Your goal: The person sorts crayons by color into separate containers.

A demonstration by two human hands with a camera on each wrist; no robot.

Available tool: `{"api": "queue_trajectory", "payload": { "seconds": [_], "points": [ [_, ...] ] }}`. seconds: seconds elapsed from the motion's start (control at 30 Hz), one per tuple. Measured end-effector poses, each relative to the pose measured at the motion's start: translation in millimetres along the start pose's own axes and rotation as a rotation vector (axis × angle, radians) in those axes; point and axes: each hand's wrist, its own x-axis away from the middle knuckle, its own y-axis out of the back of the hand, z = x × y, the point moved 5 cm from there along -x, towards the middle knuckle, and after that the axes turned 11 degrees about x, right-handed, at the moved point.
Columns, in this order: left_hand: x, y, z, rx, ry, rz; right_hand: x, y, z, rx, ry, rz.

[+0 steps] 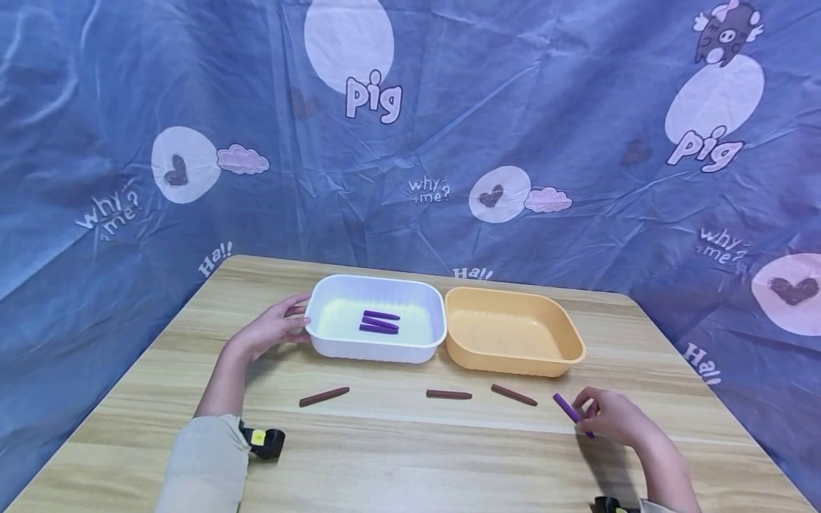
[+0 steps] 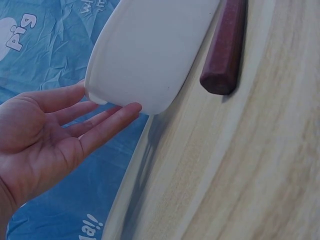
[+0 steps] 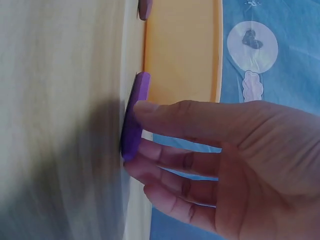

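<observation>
In the head view, my left hand (image 1: 272, 329) rests against the left end of a white plastic basin (image 1: 378, 352), its fairly straight fingers touching the rim and outer wall. Three purple crayons (image 1: 381, 315) lie inside that basin. At the right, my right hand (image 1: 612, 415) pinches another purple crayon (image 1: 566, 407) between thumb and fingers, low at the tabletop. The right wrist view shows the thumb across this purple crayon (image 3: 134, 120); whether its lower end touches the wood I cannot tell. Nearest the left hand on the table is a brown crayon (image 1: 324, 397).
A yellow-orange basin (image 1: 513, 362) stands right beside the white one. Two more brown crayons, a middle one (image 1: 449, 394) and a right one (image 1: 514, 395), lie in front of the basins. A blue printed cloth (image 1: 410, 142) hangs behind the wooden table (image 1: 385, 463).
</observation>
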Motion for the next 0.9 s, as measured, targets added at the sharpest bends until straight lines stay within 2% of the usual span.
{"api": "queue_trajectory", "payload": {
  "seconds": [0.2, 0.57, 0.9],
  "points": [
    [-0.2, -0.3, 2.0, -0.004, 0.004, -0.001, 2.4, -3.2, -1.8, -0.013, 0.063, 0.009],
    [-0.4, 1.8, 0.9, -0.002, 0.003, -0.002, 0.0, 0.9, -7.4, 0.022, 0.152, -0.081],
    [-2.9, 2.4, 1.2, 0.007, 0.006, 0.001, -1.1, 0.8, -9.2, 0.011, 0.124, -0.111]
  ]
}}
